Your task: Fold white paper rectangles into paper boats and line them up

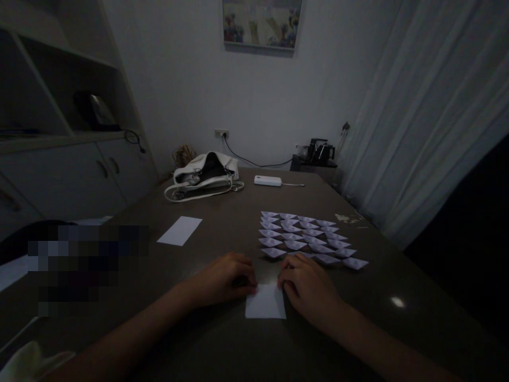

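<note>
A small white sheet of paper [265, 303] lies on the table in front of me. My left hand [228, 278] has curled fingers, with thumb and fingertips at the sheet's far left corner. At the far right corner, my right hand [308, 289] grips the edge with bent fingers. Just beyond my hands stand several folded paper boats [294, 245], set out in rows; my right hand partly hides the nearest row. Further left lies another white sheet [180, 231], flat and apart from both hands.
A white bag [209, 172] with straps sits at the table's far left. Near the far edge lies a white power bank [268, 181] with a short cable. Paper scraps [350, 218] lie on the right side of the brown table [199, 339]. A blurred patch covers the left edge.
</note>
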The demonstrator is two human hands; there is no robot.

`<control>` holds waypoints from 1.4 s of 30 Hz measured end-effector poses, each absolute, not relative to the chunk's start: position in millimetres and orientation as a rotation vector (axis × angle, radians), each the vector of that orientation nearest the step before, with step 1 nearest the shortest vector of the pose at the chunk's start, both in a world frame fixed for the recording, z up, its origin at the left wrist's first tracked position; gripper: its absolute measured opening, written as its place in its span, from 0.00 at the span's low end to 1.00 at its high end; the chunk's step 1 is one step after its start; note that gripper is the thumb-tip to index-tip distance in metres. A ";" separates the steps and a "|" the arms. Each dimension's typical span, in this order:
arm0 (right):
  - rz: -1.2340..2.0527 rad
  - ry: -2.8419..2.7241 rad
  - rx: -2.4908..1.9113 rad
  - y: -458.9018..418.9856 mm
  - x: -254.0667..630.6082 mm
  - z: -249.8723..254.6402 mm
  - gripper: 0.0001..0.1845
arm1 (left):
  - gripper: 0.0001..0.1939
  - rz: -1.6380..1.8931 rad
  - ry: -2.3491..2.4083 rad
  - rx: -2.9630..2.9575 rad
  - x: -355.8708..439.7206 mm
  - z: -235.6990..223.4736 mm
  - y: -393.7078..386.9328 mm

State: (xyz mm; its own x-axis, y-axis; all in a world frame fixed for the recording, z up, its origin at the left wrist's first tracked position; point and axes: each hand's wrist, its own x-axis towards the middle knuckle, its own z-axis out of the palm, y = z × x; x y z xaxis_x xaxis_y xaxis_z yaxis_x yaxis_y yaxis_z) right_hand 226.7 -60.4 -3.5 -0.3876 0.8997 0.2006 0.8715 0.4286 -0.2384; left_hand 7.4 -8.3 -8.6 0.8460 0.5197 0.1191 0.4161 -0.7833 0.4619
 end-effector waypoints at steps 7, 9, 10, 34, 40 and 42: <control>0.069 -2.362 -1.565 -62.0 226.9 -2.5 0.12 | 0.05 0.345 0.696 2.603 6.3 -9.3 -8.0; 0.046 -2.362 -1.596 -63.3 226.1 -0.9 0.12 | 0.05 0.355 0.696 2.606 6.3 -9.8 -8.1; 0.037 -2.367 -1.618 -63.9 225.5 -0.1 0.11 | 0.05 0.357 0.696 2.605 6.3 -10.0 -8.3; 0.206 -2.430 -1.377 -64.7 222.6 -16.4 0.06 | 0.05 0.365 0.744 2.438 7.2 -12.6 -7.9; 0.218 -2.431 -1.346 -64.1 222.5 -16.3 0.05 | 0.05 0.357 0.776 2.396 7.5 -12.3 -8.6; 0.220 -2.429 -1.340 -63.9 222.2 -16.5 0.03 | 0.05 0.365 0.767 2.400 7.7 -12.2 -8.7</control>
